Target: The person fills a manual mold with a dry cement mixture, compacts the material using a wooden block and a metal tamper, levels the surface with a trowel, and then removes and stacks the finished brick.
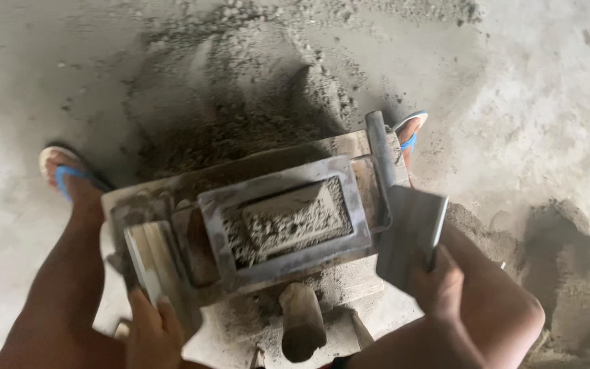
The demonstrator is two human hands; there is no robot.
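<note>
A grey rectangular metal brick mould (283, 220), caked with cement, is seen from above on a low dusty wooden stand (322, 321). Inside its frame a rough fill of damp grey sand-cement mix (285, 220) is held, lumpy on top and not levelled. The mould sits between the person's two legs.

The left hand (150, 321) is placed at the mould's left end, where pale metal slats (146, 263) stand on edge; the fingers are laid against the lowest slat, but whether they are closed round it cannot be told, as the hand is partly cut off by the frame edge.

A flat grey metal plate (410, 236) is gripped by the right hand (438, 283), the fingers closed round its lower edge. The plate is held tilted just beside the mould's right end, near an upright grey metal bar (379, 147).

A short round wooden handle (302, 321) projects toward the viewer below the mould. Behind the stand a heap of loose grey mix (240, 89) is spread over the concrete floor (548, 89). Blue flip-flops (63, 174) are worn on both feet.
</note>
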